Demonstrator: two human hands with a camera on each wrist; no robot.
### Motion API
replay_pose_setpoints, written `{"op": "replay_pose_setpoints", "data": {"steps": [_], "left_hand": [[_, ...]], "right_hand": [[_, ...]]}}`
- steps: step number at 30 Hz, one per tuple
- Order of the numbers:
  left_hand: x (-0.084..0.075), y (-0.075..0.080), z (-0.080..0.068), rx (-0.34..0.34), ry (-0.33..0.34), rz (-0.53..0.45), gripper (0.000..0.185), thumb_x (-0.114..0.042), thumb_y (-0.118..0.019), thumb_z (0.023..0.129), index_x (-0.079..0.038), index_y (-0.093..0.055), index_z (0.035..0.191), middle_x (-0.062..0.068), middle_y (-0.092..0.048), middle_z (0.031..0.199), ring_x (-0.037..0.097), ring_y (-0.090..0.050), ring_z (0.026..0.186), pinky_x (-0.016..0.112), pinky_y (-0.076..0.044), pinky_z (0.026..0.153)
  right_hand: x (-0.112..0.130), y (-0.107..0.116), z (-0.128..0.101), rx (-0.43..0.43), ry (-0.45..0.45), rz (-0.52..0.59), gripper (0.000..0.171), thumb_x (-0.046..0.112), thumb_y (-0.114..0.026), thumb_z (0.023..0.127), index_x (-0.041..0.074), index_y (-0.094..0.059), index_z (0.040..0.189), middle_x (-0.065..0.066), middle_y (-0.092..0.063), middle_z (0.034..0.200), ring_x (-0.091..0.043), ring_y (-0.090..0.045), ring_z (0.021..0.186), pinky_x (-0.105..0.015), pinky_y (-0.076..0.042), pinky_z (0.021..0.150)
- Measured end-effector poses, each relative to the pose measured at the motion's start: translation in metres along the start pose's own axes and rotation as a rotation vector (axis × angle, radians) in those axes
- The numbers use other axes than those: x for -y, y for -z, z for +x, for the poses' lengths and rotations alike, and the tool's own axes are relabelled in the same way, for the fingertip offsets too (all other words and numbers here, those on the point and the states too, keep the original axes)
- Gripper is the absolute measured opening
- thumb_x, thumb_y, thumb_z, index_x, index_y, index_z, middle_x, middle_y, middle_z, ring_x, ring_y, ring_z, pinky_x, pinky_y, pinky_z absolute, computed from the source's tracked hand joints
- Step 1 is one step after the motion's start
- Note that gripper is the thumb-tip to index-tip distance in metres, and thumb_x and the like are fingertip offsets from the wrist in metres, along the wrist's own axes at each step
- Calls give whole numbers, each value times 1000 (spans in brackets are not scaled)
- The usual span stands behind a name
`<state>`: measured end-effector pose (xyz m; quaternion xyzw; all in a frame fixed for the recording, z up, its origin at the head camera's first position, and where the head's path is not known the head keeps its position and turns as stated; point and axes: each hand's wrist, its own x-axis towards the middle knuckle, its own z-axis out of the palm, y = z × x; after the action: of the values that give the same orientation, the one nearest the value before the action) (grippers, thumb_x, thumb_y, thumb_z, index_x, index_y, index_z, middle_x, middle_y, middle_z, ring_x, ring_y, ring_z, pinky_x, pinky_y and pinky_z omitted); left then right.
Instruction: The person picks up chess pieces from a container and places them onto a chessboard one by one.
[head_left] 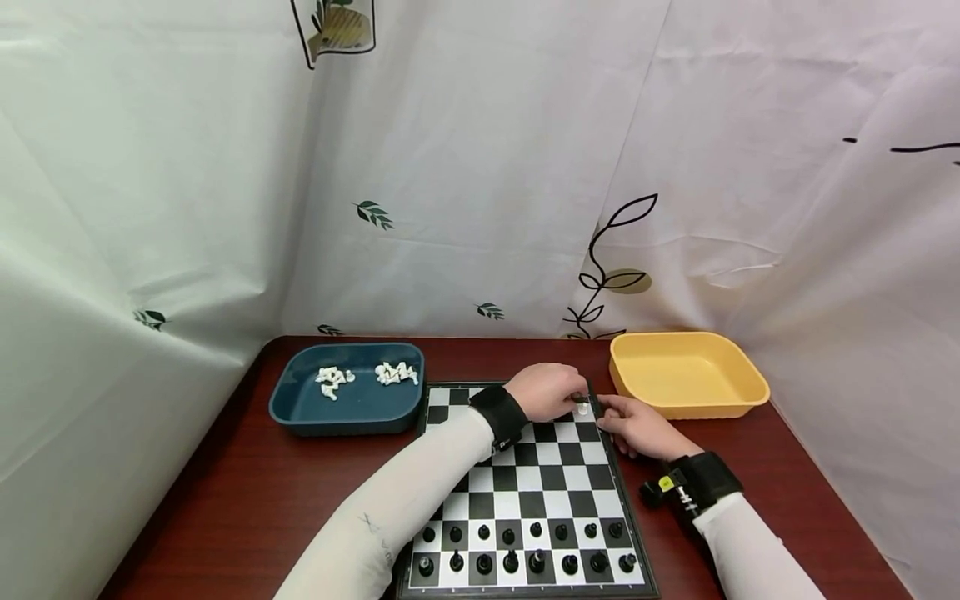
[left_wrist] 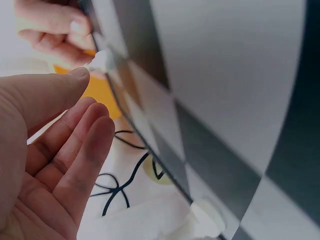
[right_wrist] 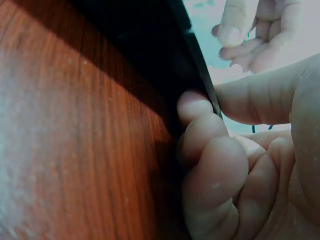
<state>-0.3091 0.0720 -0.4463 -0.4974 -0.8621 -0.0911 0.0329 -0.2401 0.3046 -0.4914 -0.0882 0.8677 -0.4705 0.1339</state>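
Observation:
A black-and-white chessboard (head_left: 551,479) lies on the table, with black chess pieces (head_left: 511,562) in two rows along its near side. My left hand (head_left: 546,392) is over the far right corner, its thumb tip close by a small white chess piece (left_wrist: 101,60). The other fingers are loosely bent; the index finger is mostly hidden. Another white piece (left_wrist: 207,218) stands at the board's edge in the left wrist view. With thumb above and curled fingers below, my right hand (head_left: 641,427) grips the board's right rim (right_wrist: 202,75).
At the back left, a dark blue tray (head_left: 288,408) holds two small heaps of white pieces (head_left: 396,373). A yellow tray (head_left: 690,375) stands at the back right, close behind my right hand. Patterned white cloth (head_left: 465,167) hangs behind the reddish-brown table (head_left: 330,475).

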Motion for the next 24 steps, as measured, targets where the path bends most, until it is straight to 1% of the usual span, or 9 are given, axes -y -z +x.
{"op": "replay_pose_setpoints", "data": {"steps": [5,12,16,21,24], "left_hand": [[4,15,-14,-49,30,-41,21,-19,-79,105,-20,-83,125,-6,-76,116,6,-67,100,22,-54,87],[13,38,-41,-155,67,-65,19,-23,-77,108,-22,-84,125,-9,-77,121,7,-71,108,26,-56,89],[22,50,-60,-217,84,-73,19,-25,-78,108,-23,-83,125,-8,-77,122,8,-72,108,28,-57,86],[35,67,-86,-285,110,-93,18,-24,-79,107,-20,-83,124,-5,-77,118,10,-72,100,29,-57,81],[43,75,-99,-325,133,-102,18,-22,-80,106,-18,-84,123,-4,-78,118,12,-72,100,31,-58,83]], "right_hand": [[-1,-1,0,-1,11,4,62,16,-67,109,-13,-44,160,-8,-59,74,-24,-57,56,-37,-52,52],[-1,0,0,-6,-8,0,64,16,-67,109,-13,-42,160,-8,-60,76,-25,-58,58,-36,-52,53],[-3,-1,0,-4,-11,-4,66,17,-67,109,-14,-40,161,-8,-60,76,-24,-58,58,-36,-52,53],[-4,-1,1,-1,-12,-13,66,16,-67,109,-14,-40,161,-8,-60,75,-24,-58,58,-36,-53,54],[-4,0,1,0,-10,-12,67,17,-67,109,-15,-39,161,-8,-59,75,-24,-57,58,-36,-53,54]]}}
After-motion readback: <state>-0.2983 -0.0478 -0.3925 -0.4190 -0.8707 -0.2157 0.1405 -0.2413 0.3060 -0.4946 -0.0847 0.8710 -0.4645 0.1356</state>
